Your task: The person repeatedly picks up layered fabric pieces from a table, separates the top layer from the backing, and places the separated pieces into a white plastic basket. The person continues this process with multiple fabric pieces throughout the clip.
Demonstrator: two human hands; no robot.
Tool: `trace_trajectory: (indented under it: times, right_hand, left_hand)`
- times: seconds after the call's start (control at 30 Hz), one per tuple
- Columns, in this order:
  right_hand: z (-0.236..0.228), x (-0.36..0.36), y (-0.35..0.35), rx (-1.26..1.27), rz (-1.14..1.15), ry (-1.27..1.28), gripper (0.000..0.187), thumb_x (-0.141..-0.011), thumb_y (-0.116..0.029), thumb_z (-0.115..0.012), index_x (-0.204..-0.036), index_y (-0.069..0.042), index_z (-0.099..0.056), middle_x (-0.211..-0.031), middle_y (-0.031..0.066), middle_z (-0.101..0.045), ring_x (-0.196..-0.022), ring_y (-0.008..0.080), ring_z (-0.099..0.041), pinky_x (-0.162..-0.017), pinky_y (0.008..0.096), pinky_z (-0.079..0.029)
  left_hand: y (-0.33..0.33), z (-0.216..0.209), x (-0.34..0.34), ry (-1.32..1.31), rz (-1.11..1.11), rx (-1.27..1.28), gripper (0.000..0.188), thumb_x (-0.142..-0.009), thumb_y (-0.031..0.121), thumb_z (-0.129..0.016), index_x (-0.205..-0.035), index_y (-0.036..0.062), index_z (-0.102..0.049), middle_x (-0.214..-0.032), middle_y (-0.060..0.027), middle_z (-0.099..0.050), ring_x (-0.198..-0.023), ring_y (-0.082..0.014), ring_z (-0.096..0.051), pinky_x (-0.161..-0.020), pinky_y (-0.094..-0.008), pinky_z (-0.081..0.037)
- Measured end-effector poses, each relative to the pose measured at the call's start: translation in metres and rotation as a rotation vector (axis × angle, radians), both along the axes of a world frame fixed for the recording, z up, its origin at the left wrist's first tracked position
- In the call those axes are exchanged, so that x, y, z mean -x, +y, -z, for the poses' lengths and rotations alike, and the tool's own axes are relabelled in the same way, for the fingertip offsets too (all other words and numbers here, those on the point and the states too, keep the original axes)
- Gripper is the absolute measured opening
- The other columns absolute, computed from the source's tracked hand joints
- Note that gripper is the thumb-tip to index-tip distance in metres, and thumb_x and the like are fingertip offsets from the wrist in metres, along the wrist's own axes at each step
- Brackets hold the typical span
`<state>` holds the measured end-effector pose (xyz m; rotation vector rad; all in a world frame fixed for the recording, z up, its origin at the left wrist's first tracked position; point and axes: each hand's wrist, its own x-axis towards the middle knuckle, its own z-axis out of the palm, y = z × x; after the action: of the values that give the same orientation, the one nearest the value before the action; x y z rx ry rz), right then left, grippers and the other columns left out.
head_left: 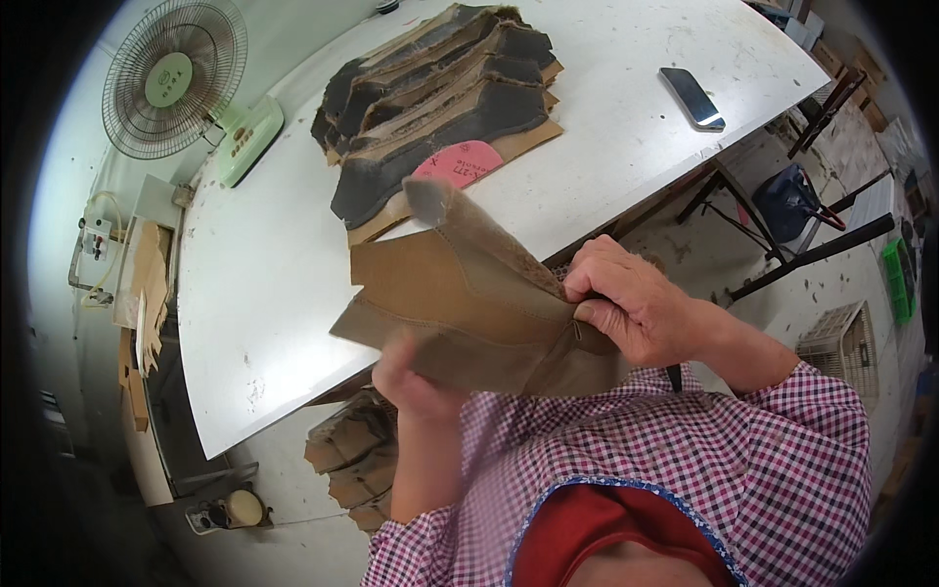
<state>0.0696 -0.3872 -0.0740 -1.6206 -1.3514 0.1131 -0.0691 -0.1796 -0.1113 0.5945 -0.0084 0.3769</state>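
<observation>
A brown leather boot upper [460, 289], made of stitched panels with a fuzzy lining along its upper edge, is held in front of my chest, above the near table edge. My right hand [631, 308] pinches its right end between thumb and bent fingers. A thin dark tip [675, 378] shows below that hand; what it belongs to is hidden. At the upper's lower left edge is my left hand [416, 377], smeared by motion, so its grip is unclear. Beyond lies a layered stack of dark, fur-lined uppers [440, 127], with a pink rounded piece [458, 164] on its near side.
The white table [264, 313] carries a green fan [174, 80] at the far left and a phone [692, 98] at the right. More brown uppers [357, 440] hang or lie below the near edge. On the right are a dark bag [784, 203] and a plastic basket [843, 347].
</observation>
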Motion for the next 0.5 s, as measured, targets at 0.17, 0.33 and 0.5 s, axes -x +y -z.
trace_trajectory:
  times: [0.17, 0.33, 0.5]
  right_hand:
    - [0.034, 0.009, -0.006, -0.018, 0.07, 0.04, 0.011, -0.084, 0.0, -0.062, -0.092, -0.003, -0.054, -0.084, 0.0109, -0.054, -0.079, 0.0306, -0.05, -0.075, 0.0369, -0.041]
    - [0.026, 0.0, -0.014, 0.097, 0.086, 0.119, 0.024, -0.087, -0.011, -0.065, -0.107, 0.0, -0.059, -0.101, 0.0135, -0.062, -0.089, 0.0292, -0.059, -0.081, 0.0355, -0.046]
    - [0.014, -0.028, 0.014, 0.011, 0.058, 0.53, 0.057, -0.1, -0.043, -0.047, -0.139, -0.002, -0.045, -0.134, 0.0142, -0.055, -0.126, 0.021, -0.049, -0.103, 0.0337, -0.041]
  left_hand:
    - [-0.004, 0.019, -0.012, 0.026, 0.022, 0.301, 0.048, -0.098, 0.027, -0.04, -0.139, 0.0021, -0.041, -0.142, -0.0161, -0.046, -0.129, -0.035, -0.046, -0.108, -0.052, -0.037]
    - [-0.008, 0.012, -0.007, 0.021, 0.035, 0.223, 0.047, -0.098, 0.025, -0.04, -0.139, 0.0029, -0.042, -0.143, -0.0166, -0.045, -0.131, -0.0356, -0.044, -0.109, -0.0523, -0.036]
    - [-0.017, 0.008, -0.003, -0.026, 0.098, 0.177, 0.047, -0.097, 0.023, -0.041, -0.139, 0.001, -0.042, -0.143, -0.0173, -0.045, -0.131, -0.0353, -0.044, -0.11, -0.0515, -0.034]
